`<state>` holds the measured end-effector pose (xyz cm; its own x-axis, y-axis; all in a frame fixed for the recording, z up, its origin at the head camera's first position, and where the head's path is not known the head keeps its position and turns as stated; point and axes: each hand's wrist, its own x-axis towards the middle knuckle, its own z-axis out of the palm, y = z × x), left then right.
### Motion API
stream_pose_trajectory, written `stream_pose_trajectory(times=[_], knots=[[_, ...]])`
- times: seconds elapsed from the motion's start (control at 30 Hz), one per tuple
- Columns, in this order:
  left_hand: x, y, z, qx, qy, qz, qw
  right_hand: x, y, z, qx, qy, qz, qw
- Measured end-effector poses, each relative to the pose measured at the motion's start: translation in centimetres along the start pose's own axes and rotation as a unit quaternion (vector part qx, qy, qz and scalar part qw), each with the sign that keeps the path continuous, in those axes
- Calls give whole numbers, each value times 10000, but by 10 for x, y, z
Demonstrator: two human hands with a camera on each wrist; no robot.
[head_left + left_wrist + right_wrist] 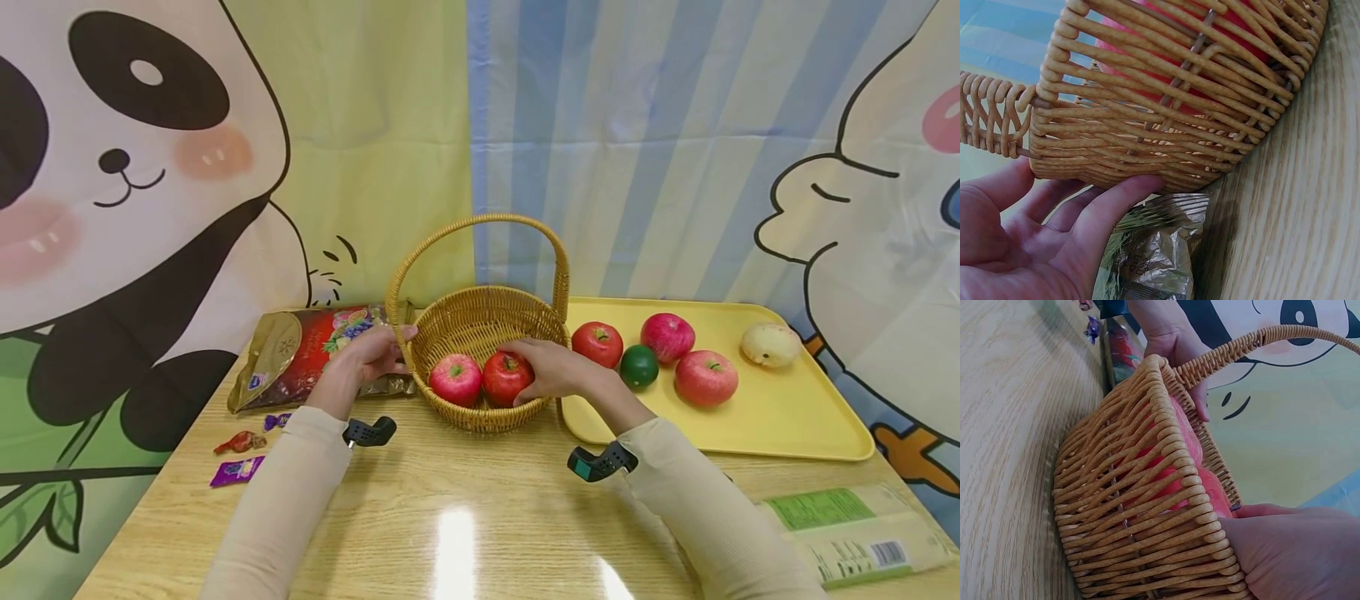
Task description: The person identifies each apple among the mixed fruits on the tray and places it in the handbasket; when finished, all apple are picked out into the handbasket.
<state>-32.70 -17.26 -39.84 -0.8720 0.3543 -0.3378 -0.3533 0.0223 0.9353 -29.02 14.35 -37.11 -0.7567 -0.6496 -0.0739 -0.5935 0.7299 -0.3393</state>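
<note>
Right of centre, a yellow tray (787,425) bearing three red apples (597,343) (667,335) (705,377), a green lime (639,365) and a pale pear (770,344). At left — a red-and-gold snack bag (300,354) and three wrapped candies (238,471). Near the right edge, a green-labelled packet (855,533) — flat on the wooden table (465,533).

A wicker basket (480,333) stands on the wooden table (450,517) with two red apples inside. The right hand (551,367) rests on the darker apple (507,377), beside the pinker apple (455,379). The left hand (367,357) touches the basket's left wall, over a snack bag (300,354). To the right, a yellow tray (787,425) carries three apples, a lime (639,365) and a pear (770,344).
</note>
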Motion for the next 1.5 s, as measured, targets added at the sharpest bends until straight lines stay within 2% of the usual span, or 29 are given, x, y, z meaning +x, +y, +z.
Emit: stream_pose_trajectory(times=[0.23, 0.67, 1.0, 1.27, 1.5], knots=[[1, 0, 0, 37, -24, 25, 10000, -2, -1, 0, -4, 0, 64, 10000], [11, -5, -4, -37, 58, 66, 10000, -3, 4, 1, 2, 334, -240, 9992], [9, -8, -8, 89, 27, 78, 9999, -10, 5, -1, 234, 602, -420, 9970], [6, -8, -7, 149, 0, 78, 9999, -32, 14, -21, 513, 1080, -510, 9915], [0, -2, -1, 225, -37, 53, 9997, -63, 40, -43, 479, 1631, -297, 9850]])
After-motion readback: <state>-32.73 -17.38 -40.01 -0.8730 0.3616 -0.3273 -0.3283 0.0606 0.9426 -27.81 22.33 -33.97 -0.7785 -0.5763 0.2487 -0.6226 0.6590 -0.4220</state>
